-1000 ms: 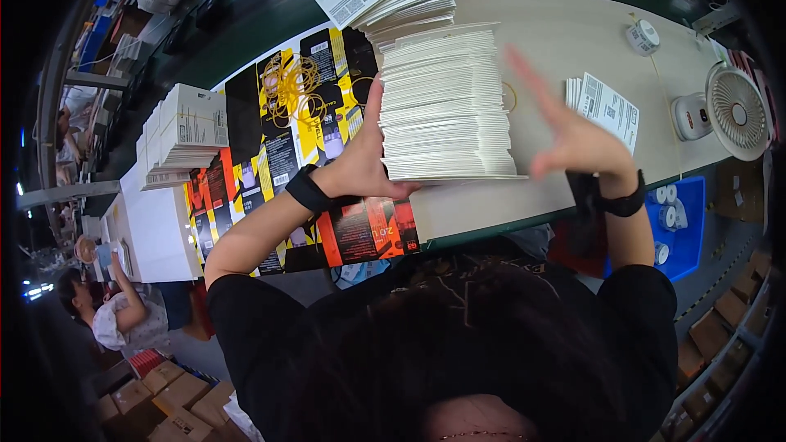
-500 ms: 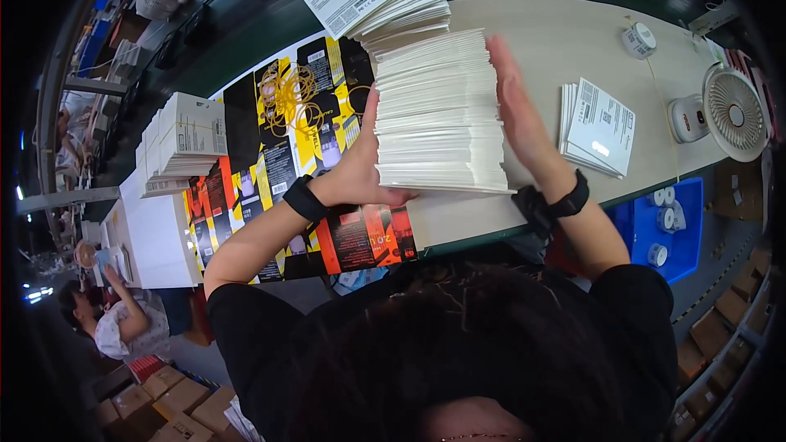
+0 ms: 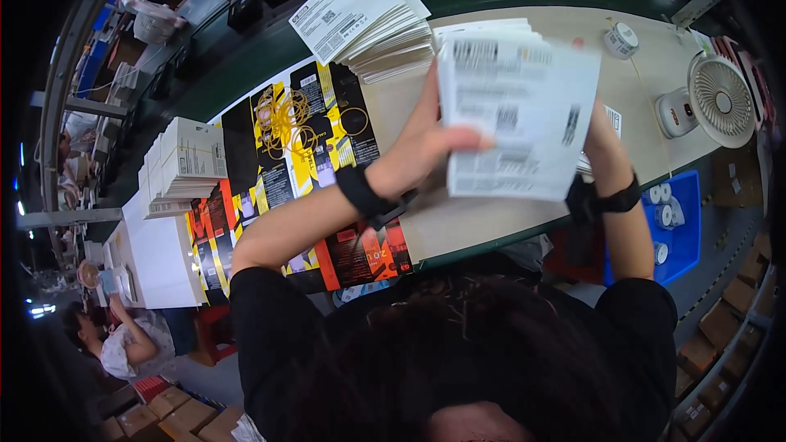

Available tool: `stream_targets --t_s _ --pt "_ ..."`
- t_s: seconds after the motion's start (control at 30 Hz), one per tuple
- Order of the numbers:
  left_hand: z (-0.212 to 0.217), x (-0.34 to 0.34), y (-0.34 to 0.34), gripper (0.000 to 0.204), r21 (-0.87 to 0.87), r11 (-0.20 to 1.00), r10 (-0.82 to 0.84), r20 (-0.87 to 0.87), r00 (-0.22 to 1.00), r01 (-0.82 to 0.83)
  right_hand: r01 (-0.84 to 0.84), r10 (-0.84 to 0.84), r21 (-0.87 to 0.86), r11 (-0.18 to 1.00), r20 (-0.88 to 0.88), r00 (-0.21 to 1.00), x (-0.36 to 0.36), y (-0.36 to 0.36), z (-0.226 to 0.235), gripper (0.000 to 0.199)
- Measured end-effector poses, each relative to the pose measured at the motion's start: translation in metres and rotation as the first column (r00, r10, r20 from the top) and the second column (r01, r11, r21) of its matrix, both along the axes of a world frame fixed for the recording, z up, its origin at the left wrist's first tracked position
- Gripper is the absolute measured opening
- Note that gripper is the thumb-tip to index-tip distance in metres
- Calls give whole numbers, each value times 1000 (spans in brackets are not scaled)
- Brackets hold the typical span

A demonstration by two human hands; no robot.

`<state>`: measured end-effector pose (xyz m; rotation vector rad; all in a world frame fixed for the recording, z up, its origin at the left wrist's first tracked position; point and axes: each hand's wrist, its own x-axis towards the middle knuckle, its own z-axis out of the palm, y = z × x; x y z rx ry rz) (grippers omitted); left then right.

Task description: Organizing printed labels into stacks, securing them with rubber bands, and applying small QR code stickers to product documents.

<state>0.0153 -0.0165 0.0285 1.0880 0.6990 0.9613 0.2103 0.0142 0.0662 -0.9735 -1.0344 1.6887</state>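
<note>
A thick stack of flat white printed cards (image 3: 516,119) is tipped up, so its printed face with codes and small text shows, slightly blurred. My left hand (image 3: 422,141) grips its left side, thumb across the face and fingers behind. At the opposite side, my right hand (image 3: 604,147) holds the right edge, its fingers mostly hidden behind the cards. Behind the held stack lies another fanned pile of the same cards (image 3: 352,12). A few more cards (image 3: 612,120) lie to the right, partly covered by my right hand.
Yellow rubber bands (image 3: 282,119) lie on printed black, yellow and red sheets at left. Banded card bundles (image 3: 192,147) stand farther left. At right are a small fan (image 3: 720,98), a white roll (image 3: 621,39) and a blue bin (image 3: 684,225) holding rolls. Someone works at far left.
The stack, earlier edge-up between my flat palms, is now tilted with its printed face showing and has shifted right. My left thumb has come over the face.
</note>
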Motion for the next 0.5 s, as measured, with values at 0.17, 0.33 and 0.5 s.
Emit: stream_targets --t_s 0.17,0.33,0.5 --pt "27 38 64 65 -262 964 -4 99 995 30 44 -45 11 999 165 985 23 48 11 59" --pt "25 53 98 51 -353 920 174 -21 985 -170 63 -59 -29 998 116 991 28 116 -17 44" --pt "8 64 119 53 -332 886 373 91 924 -325 47 -32 -90 995 156 987 23 147 -46 57"
